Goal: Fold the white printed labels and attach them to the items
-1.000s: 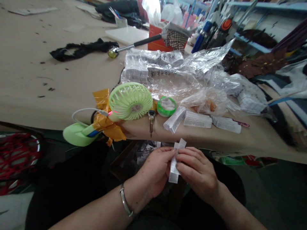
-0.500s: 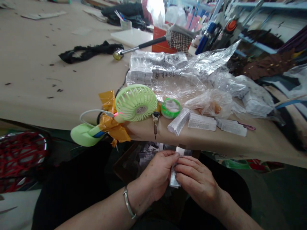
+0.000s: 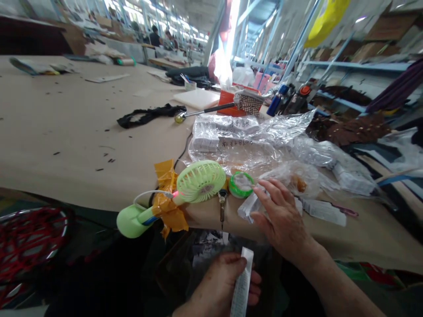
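Since the earlier frames the right hand [image 3: 280, 215] has let go of the folded white label [image 3: 243, 284] and gone up to the table edge at centre right, while the view has tilted up to take in the hall. The wide tan table [image 3: 66, 132] fills the left and middle of the frame. Crumpled clear plastic bags [image 3: 264, 141] with white packets lie at centre right. The green handheld fan [image 3: 198, 181], bound with yellow tape, sits at the near edge in the centre. Just right of it is a small green tape roll [image 3: 241, 184]. The right hand lies open, fingers spread, on a stack of white labels [image 3: 248, 207]. At bottom centre the left hand [image 3: 221, 288] pinches the folded white label upright between thumb and fingers.
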The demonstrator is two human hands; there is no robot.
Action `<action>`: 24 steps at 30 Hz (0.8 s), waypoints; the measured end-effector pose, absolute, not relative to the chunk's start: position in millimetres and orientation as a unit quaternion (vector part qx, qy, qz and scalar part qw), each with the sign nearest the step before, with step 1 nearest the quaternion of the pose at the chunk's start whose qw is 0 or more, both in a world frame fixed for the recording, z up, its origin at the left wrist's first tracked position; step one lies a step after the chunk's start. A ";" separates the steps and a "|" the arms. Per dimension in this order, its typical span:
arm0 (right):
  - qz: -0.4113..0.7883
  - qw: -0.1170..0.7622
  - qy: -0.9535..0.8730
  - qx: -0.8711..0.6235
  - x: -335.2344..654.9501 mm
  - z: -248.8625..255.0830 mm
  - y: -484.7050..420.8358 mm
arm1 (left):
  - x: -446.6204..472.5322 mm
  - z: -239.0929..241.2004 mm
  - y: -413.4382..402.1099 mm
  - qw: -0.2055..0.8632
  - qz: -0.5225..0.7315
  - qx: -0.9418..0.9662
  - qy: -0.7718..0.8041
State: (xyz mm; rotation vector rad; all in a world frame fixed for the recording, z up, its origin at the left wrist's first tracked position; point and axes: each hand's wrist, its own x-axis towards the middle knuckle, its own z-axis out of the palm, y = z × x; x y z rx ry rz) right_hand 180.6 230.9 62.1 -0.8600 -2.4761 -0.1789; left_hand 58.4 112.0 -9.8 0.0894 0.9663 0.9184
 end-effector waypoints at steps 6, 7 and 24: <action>-0.062 0.266 -0.905 -0.326 162.3 59.8 241.5 | 53.7 -20.0 107.8 0.784 0.424 0.030 0.453; -0.055 0.291 -0.900 -0.319 166.0 59.5 239.1 | 52.9 -19.5 107.2 0.782 0.423 0.029 0.457; -0.172 0.189 -0.808 -0.530 335.9 5.8 216.6 | 63.7 -20.7 99.9 0.741 0.408 0.026 0.533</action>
